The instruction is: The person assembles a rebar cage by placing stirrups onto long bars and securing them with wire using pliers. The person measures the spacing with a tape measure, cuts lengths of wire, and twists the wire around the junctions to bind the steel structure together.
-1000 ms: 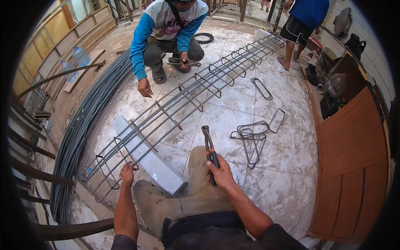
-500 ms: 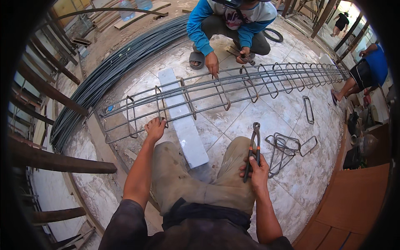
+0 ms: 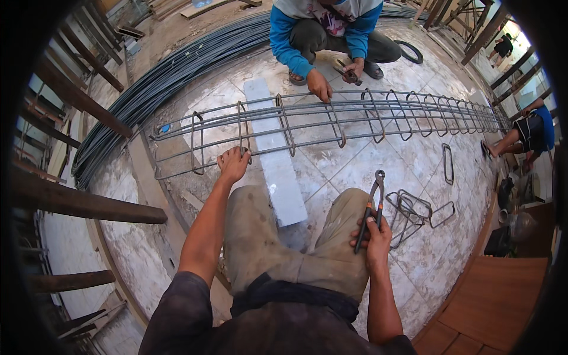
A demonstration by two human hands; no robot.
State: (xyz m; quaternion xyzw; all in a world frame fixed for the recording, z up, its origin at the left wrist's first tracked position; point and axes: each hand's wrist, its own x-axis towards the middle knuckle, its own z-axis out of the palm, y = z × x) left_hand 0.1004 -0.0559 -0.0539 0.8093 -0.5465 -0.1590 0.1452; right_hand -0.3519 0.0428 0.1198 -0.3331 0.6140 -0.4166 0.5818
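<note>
A long rebar cage (image 3: 338,123) of steel bars and rectangular stirrups lies across in front of me. My left hand (image 3: 234,164) is closed on the lower corner of a stirrup (image 3: 241,125) near the cage's left end, where it meets the near bar. Upright over my right thigh, my right hand (image 3: 377,238) grips the orange-banded handles of tying pincers (image 3: 377,190), jaws pointing away from me. A squatting co-worker's hand (image 3: 319,86) touches the cage from the far side; their other hand (image 3: 354,70) holds a similar dark tool.
A pale grey block (image 3: 285,198) passes under the cage toward my knees. Loose stirrups (image 3: 411,208) lie on the tiled floor to my right, with a single stirrup (image 3: 448,164) beyond. A bundle of rebar (image 3: 160,89) curves along the far left. Another person (image 3: 535,129) stands bent at the right.
My view has shifted, so the scene sits differently. My left hand stays at the same stirrup, and my right keeps the pincers upright. The co-worker's hand remains on the cage.
</note>
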